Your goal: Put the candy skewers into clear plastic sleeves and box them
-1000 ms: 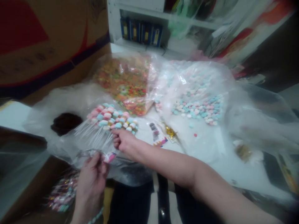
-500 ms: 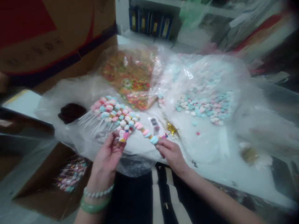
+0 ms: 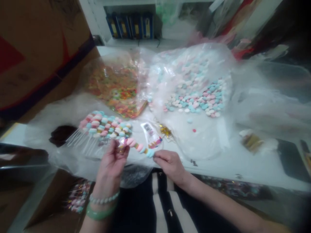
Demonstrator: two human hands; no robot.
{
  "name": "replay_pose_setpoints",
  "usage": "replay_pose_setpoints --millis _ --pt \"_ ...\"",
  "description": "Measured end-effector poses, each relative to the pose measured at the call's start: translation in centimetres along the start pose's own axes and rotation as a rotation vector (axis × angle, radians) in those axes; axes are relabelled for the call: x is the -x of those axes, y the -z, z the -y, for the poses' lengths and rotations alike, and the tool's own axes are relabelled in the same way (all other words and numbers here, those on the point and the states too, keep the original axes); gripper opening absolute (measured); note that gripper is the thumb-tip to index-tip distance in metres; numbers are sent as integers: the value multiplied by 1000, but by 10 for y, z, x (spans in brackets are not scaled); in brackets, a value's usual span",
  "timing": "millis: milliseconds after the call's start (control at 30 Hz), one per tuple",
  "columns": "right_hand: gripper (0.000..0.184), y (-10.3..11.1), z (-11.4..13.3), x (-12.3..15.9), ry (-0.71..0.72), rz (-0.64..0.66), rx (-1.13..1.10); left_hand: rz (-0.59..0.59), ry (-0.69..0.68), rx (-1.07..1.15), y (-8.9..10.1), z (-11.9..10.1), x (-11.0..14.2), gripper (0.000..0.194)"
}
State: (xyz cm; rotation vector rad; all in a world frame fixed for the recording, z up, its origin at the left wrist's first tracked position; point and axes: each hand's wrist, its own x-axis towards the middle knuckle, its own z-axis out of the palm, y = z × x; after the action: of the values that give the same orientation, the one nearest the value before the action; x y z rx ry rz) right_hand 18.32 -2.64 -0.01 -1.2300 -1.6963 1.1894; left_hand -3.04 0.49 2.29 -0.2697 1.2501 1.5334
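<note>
My left hand (image 3: pixel 110 165) and my right hand (image 3: pixel 170 165) hold a skewer of pastel pink and blue candies (image 3: pixel 138 147) between them, just above the plastic sheet. A small pink-and-white topper sits at the skewer's end inside my left fingers, partly hidden. Behind my left hand lies a bundle of similar candy skewers (image 3: pixel 104 126), their white sticks pointing left. A printed label strip (image 3: pixel 150 134) and gold twist ties (image 3: pixel 165 131) lie just beyond my right hand. Pastel candies (image 3: pixel 194 103) fill a clear bag further back.
A clear bag of orange and green candies (image 3: pixel 114 92) lies at the back left. A dark brown lump (image 3: pixel 60 136) sits on the plastic. Low at the left, a cardboard box (image 3: pixel 48 200) holds wrapped skewers. A large printed carton (image 3: pixel 36 48) rises at the left, with a shelf (image 3: pixel 130 27) behind.
My right hand has moved from the skewer bundle to the single skewer, which has come up between both hands. The view has swung, shifting the table contents left.
</note>
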Motion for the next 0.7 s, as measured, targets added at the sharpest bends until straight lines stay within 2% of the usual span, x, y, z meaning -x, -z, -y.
replay_pose_setpoints --millis 133,233,367,467,533,633,700 --pt "24 5 -6 1 120 -38 216 -23 -9 -18 -4 3 0 24" --pt "26 8 -9 2 135 -64 315 -22 -51 -42 -7 5 -3 24" --pt "22 11 -11 0 49 -65 113 35 -159 -23 -8 7 -8 22" --pt "20 11 -11 -3 -79 -20 -86 63 -172 -30 -7 5 -10 20" --pt "19 12 -10 -4 -136 9 -143 96 -176 -43 -7 2 -11 19" --pt "18 14 -10 -5 -162 33 -150 225 -132 -136 -6 1 -13 9" --pt "19 14 -11 -4 -171 55 -126 342 -75 -248 -5 5 -15 12"
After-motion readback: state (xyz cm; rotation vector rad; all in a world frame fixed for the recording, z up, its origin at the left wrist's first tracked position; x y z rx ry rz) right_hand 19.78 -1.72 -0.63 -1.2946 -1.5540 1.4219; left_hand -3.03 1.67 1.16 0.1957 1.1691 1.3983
